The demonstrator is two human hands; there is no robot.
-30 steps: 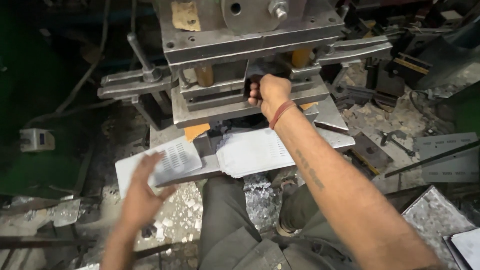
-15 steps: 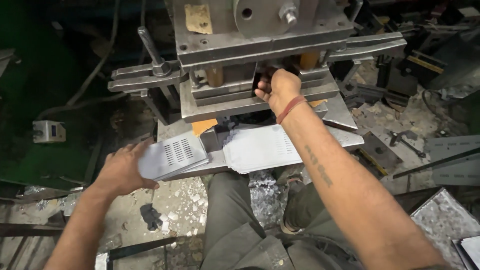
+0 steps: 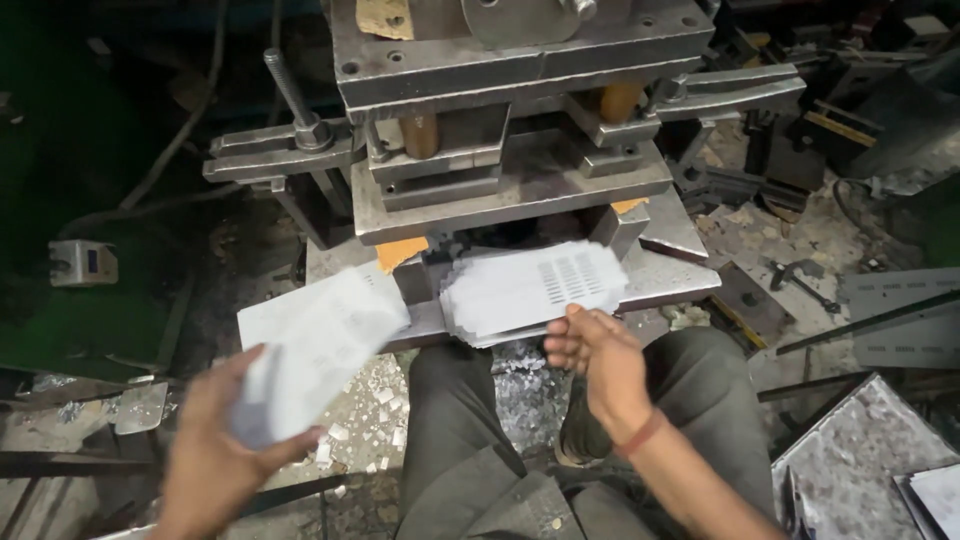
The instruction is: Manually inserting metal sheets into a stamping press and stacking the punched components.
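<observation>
Below press (image 3: pixel 520 130), L hand (image 3: pixel 215 450) gripping blurred sheet (image 3: pixel 315 355), R hand (image 3: pixel 600 365) pinching punched stack (image 3: pixel 530 290).

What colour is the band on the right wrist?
Reddish-orange wristband on the right hand, clearest in the head view.

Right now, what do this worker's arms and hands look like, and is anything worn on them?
Both hands are bare, no gloves. The left hand and its forearm show no sleeve, watch or ring that I can make out; it is blurred. The right hand has a thin reddish band around the wrist, and its forearm is also unsleeved.
</observation>
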